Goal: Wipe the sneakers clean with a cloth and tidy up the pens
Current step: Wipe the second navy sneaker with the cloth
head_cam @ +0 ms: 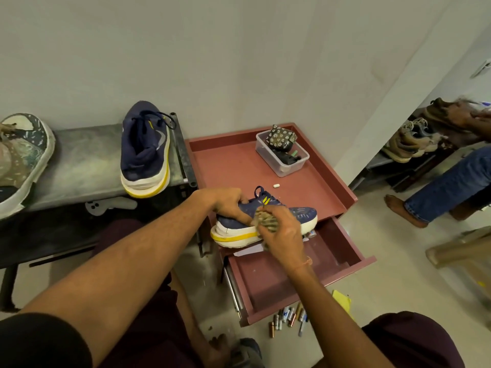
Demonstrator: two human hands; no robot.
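Hands meet on the navy sneaker [305, 212], which I see lying on its side at the front edge of the red table [231, 166], sole toward me and toe pointing right. The left hand [228, 201] has its grip closed round the heel collar, thumb on the near side, holding the shoe steady. The right hand [283, 233] has its grip closed on a bunched, patterned cloth [265, 223] and presses it against the shoe's side just above the white and yellow sole.

Under the shoe the drawer [265, 277] stands pulled out, with a bit of white paper at its back edge. The pens [301, 325] lie loose on the floor [398, 274] just in front of the drawer, mixed with batteries [276, 321]; I cannot count them apart. A yellow paper [341, 298] lies beside them.

The second navy sneaker [144, 150] stands on the grey table [85, 160] to the left, heel toward me, its sole overhanging the front edge. A patterned shoe [21, 160] sits at that table's far left. At the back of the red table a clear box [283, 166] holds a flowered pouch [280, 136], and a small white pellet [276, 185] lies between box and shoe. At the right edge I see another person's leg [451, 181] in jeans, foot bare.
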